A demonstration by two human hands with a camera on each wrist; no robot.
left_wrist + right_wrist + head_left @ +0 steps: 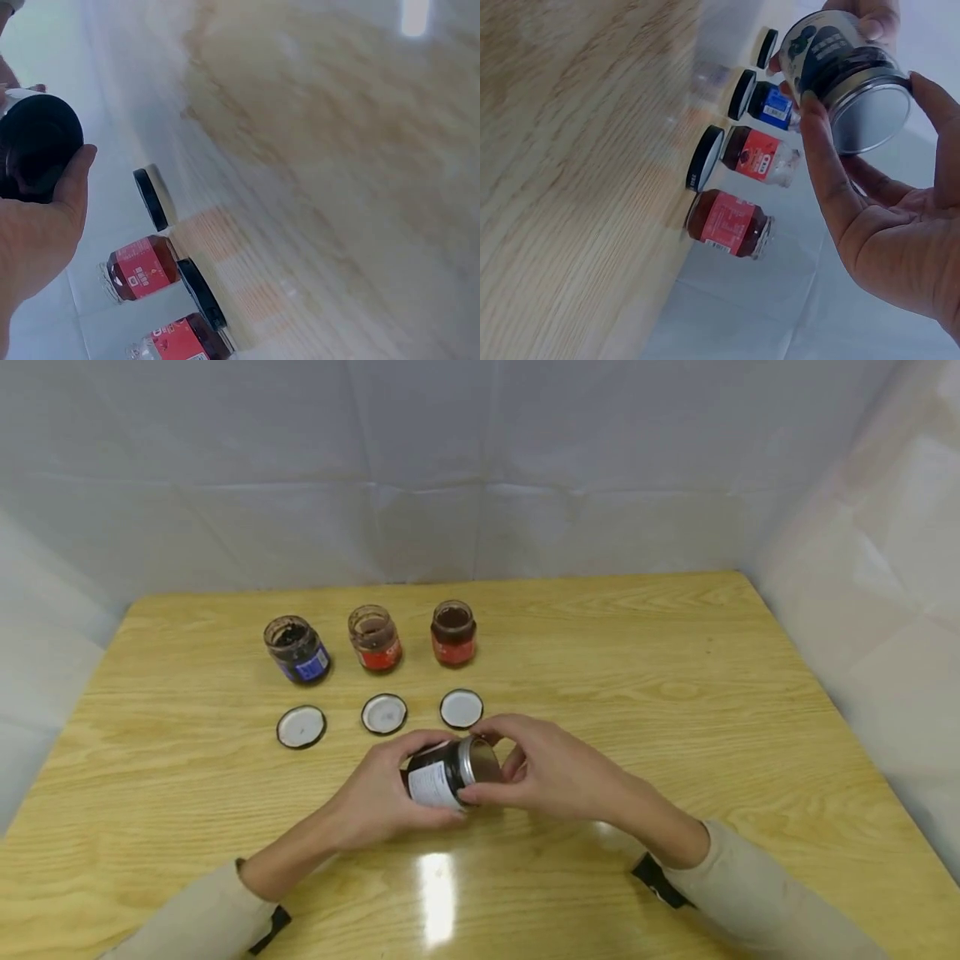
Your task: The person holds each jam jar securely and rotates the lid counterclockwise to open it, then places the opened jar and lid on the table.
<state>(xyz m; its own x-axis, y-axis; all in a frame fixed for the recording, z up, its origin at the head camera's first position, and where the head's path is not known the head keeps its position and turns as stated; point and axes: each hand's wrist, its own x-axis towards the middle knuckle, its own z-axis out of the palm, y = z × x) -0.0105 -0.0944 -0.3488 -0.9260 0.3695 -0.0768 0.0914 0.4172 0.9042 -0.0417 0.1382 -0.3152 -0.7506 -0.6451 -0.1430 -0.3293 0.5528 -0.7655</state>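
Note:
My left hand (378,793) grips a dark glass jar (825,49) with a white label, tilted on its side above the table. A silver lid (874,118) closes the jar's right end. Around the lid's rim, the thumb and fingers of my right hand (562,768) are curled. Seen from the left wrist, the jar's dark round base (45,142) faces the camera, and the right hand is mostly hidden behind it.
Behind the hands stand three uncapped jars: a blue-labelled jar (298,652), a red-labelled jar (377,652) and another red-labelled jar (453,647). In front of them lie a left lid (302,727), a middle lid (384,714) and a right lid (461,708), pale insides up, on the wooden table (637,668).

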